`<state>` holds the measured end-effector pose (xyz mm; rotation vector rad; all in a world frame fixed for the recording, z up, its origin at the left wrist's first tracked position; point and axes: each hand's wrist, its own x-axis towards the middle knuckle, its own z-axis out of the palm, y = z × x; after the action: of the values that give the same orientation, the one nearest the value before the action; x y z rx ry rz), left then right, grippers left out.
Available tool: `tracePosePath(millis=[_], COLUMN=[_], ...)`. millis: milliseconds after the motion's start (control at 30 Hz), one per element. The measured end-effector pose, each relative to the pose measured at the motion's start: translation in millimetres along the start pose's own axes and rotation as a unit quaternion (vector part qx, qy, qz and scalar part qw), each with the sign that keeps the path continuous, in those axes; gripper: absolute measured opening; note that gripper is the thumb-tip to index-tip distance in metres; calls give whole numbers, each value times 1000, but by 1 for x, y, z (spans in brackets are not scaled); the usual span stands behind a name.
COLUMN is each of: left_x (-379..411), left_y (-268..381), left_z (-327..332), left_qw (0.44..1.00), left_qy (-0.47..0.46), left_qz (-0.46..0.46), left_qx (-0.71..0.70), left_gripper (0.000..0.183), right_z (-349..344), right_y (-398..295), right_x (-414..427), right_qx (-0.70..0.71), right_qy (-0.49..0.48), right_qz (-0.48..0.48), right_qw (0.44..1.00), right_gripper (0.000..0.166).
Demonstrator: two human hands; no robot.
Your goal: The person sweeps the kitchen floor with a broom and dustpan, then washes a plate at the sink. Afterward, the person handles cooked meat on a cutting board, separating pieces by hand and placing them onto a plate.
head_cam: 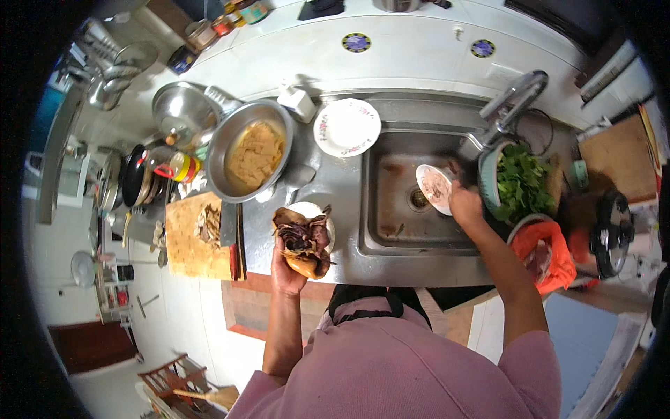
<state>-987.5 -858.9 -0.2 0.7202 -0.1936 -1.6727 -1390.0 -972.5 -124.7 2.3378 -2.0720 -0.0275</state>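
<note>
My left hand (287, 272) holds a dark brown, folded piece of food (303, 242) with a yellowish underside, over a small white dish (308, 210) at the counter's front. My right hand (464, 205) grips the rim of a white oval bowl (435, 189), tilted above the steel sink (387, 209); wet pinkish-brown matter shows inside it. To the left, a wooden cutting board (183, 241) bears chopped brown pieces (209, 225) and a cleaver (229, 225) with a red handle. Behind the board, a steel basin (217, 173) contains tan sheets of food (256, 154) in liquid.
A floral-rimmed white plate (347, 128) lies left of the sink. The faucet (510, 112) curves over its back right corner. Leafy greens (523, 183) fill a pale green basket (488, 180) on the right, near a bowl lined with an orange bag (560, 262).
</note>
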Motion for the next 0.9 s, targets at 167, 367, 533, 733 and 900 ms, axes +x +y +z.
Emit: tracePosePath(millis=[167,367,533,733,900], left_x=[-20,-50,-59,-30,30], left_y=[-17,-1,51,63,29], left_z=[-10,-40,-42,-31,-13], left_qw=[998,992,980,989,998], left_qy=[31,116,130,89,49], left_qz=[-17,30,147,118,11], left_qx=[-60,-42,-20,-18,-47], left_gripper=[58,60,61,62,55], right_z=[20,22,19,26,-12], right_y=[18,20,12,-11,-38], right_x=[26,12,-26,-44,-51], right_qx=[-19,552,635,659,657], right_qy=[-79,-149,-190,-209,-183], right_qz=[48,335,338,360,381], right_qw=[996,749,668,626,625], right_gripper=[20,20,20,20,20])
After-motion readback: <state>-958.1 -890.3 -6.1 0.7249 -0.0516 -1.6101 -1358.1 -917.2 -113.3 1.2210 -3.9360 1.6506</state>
